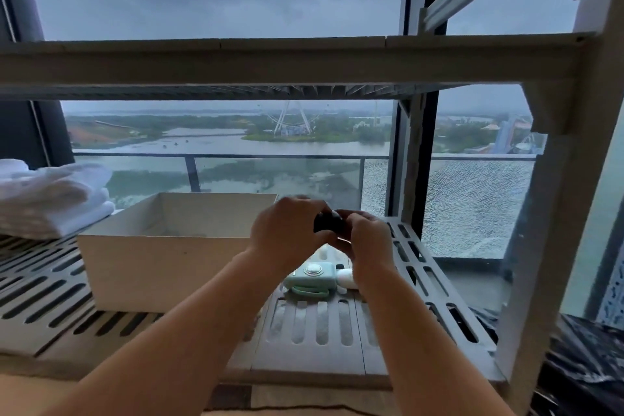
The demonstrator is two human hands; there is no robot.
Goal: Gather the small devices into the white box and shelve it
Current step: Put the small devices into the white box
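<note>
Two bare forearms stretch in from the bottom edge and meet above the slatted shelf [320, 321]. The left hand [287, 233] and the right hand [366, 240] close together on a small black device [326, 220], rounded and dark, which shows only in the gap between them. The left hand's fingers curl over its far side and the right hand's fingertips pinch its right end, so most of it is hidden. It is held in the air just right of the white box [162, 267], which stands open-topped on the shelf beside the left hand. Under the hands, on the shelf, lies a mint-green device [312, 277] with a round dial and a looped strap, and just beside it a small white device [347, 279], partly behind the right wrist. Folded white towels [50, 203] sit at the far left.
</note>
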